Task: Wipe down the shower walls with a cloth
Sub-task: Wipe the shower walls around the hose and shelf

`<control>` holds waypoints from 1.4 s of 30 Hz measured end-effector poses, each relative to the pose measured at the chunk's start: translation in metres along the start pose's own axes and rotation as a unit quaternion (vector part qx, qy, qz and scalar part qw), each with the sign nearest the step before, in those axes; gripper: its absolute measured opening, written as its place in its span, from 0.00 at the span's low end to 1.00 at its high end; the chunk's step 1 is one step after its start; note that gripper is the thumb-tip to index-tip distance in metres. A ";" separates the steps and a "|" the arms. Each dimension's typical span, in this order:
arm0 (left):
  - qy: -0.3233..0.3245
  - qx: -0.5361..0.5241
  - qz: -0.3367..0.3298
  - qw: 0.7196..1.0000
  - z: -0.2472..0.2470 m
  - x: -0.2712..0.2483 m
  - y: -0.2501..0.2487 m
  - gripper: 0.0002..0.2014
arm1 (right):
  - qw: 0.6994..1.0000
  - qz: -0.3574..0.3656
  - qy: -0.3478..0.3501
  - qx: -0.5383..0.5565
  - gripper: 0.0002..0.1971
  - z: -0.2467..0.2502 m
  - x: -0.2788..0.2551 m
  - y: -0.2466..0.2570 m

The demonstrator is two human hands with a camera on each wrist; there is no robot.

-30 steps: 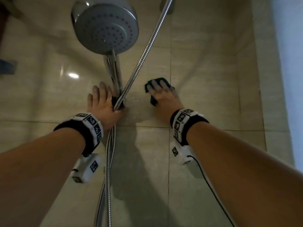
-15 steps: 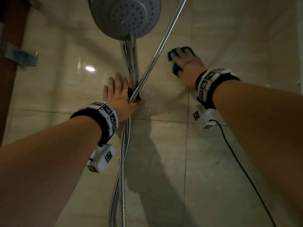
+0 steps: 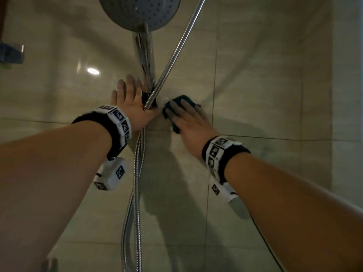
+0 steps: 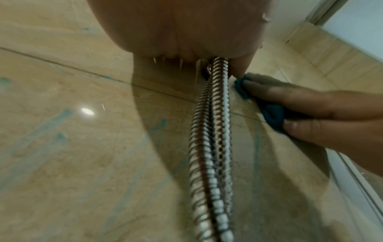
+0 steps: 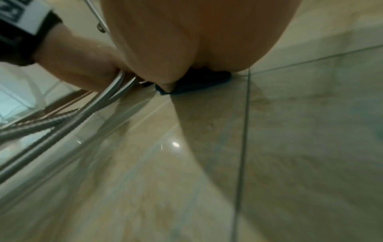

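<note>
A dark teal cloth [image 3: 182, 99] lies flat on the beige tiled shower wall [image 3: 265, 85], just right of the hose holder [image 3: 149, 100]. My right hand [image 3: 184, 116] presses it to the tile with straight fingers; the left wrist view shows the cloth [image 4: 271, 114] bulging out between fingers and thumb. My left hand [image 3: 131, 101] rests flat on the wall left of the holder, its thumb beside the metal hose [image 3: 139, 173]. In the right wrist view the cloth [image 5: 199, 81] peeks out under the palm.
The round shower head [image 3: 141, 10] on its chrome handle [image 3: 145, 55] hangs above both hands. The doubled hose [image 4: 211, 131] runs down between my arms. A wall corner and pale panel [image 3: 347, 95] stand at the right. A grey-blue fitting [image 3: 10, 54] sits far left.
My right hand has slid the cloth down and left, from high on the right tile to beside the hose holder. My left hand has stayed flat on the wall.
</note>
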State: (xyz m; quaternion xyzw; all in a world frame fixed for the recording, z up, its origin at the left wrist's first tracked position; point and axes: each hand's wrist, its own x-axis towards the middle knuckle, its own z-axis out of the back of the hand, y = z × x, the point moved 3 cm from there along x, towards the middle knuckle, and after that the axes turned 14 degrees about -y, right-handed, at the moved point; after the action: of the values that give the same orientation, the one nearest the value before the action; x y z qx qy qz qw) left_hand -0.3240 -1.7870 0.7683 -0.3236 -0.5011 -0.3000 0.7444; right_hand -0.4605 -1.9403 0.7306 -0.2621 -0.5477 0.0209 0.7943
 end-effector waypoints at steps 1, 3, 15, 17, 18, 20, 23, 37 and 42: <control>0.000 -0.001 0.002 1.000 0.000 0.000 0.000 0.54 | 1.000 0.010 0.009 -0.001 0.36 -0.001 -0.008 0.001; 0.005 -0.003 0.004 1.000 0.000 0.000 0.000 0.54 | 0.999 0.035 0.023 0.003 0.35 0.003 -0.010 -0.006; -0.002 -0.012 -0.007 1.000 0.000 -0.001 -0.001 0.57 | 0.988 -0.107 0.027 -0.108 0.34 0.052 0.147 -0.107; -0.007 -0.011 -0.007 1.000 -0.002 0.000 0.000 0.57 | 0.987 -0.125 0.014 -0.102 0.35 0.052 0.160 -0.111; -0.005 -0.012 -0.009 1.000 -0.003 0.000 0.000 0.57 | 0.986 -0.132 0.010 -0.103 0.35 0.051 0.165 -0.112; 0.000 -0.015 -0.010 1.000 -0.005 0.000 0.002 0.56 | 0.985 -0.138 0.007 -0.107 0.35 0.046 0.166 -0.107; 0.007 -0.012 -0.016 1.000 -0.005 0.001 0.004 0.55 | 0.986 -0.122 0.009 -0.110 0.35 0.036 0.153 -0.092; 0.035 -0.002 0.003 0.999 0.003 -0.002 -0.002 0.56 | 0.983 -0.144 -0.058 0.098 0.26 0.045 0.018 -0.014; 0.014 -0.013 0.008 1.000 0.006 -0.005 -0.007 0.50 | 0.937 -0.213 -0.137 0.240 0.09 0.119 0.049 0.022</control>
State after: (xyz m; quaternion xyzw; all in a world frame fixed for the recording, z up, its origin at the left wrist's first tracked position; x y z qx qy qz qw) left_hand -0.3345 -1.7862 0.7664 -0.3329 -0.4841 -0.3048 0.7496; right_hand -0.5398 -1.8593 0.7946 0.0645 -0.6733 0.0176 0.7364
